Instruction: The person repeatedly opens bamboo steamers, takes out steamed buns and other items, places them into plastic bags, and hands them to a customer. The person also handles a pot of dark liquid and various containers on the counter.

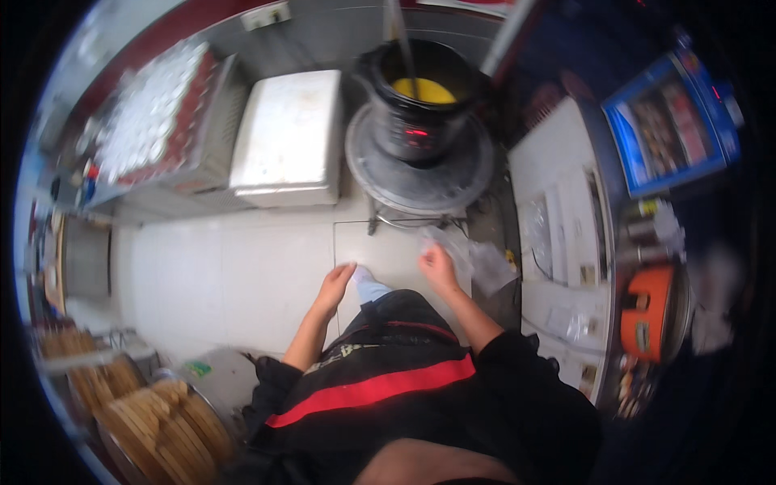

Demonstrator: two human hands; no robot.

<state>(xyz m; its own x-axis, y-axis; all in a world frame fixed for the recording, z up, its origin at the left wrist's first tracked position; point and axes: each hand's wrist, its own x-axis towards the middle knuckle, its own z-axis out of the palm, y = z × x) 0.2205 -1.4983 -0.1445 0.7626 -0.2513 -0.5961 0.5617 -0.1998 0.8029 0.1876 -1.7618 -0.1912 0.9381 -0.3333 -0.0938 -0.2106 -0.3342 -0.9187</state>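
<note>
My left hand (337,287) hangs over the pale tiled floor, its fingers drawn together with nothing visible in them. In my right hand (438,267) is a thin clear plastic bag (461,253), blurred and partly hidden by the fingers. Beyond the hands, a black electric cooker (403,130) with a lit red display stands on a round grey metal top (382,163). Yellow liquid (433,91) shows inside the cooker, and a long-handled utensil (406,51) leans in it. Another piece of clear plastic (494,270) lies just right of the bag.
A white foam-like box (288,130) sits left of the cooker. White cabinets (561,242) line the right side, with an orange container (647,312) and a blue box (673,121) beyond. Round wooden lids (163,430) are at lower left. Cables lie beneath the round top.
</note>
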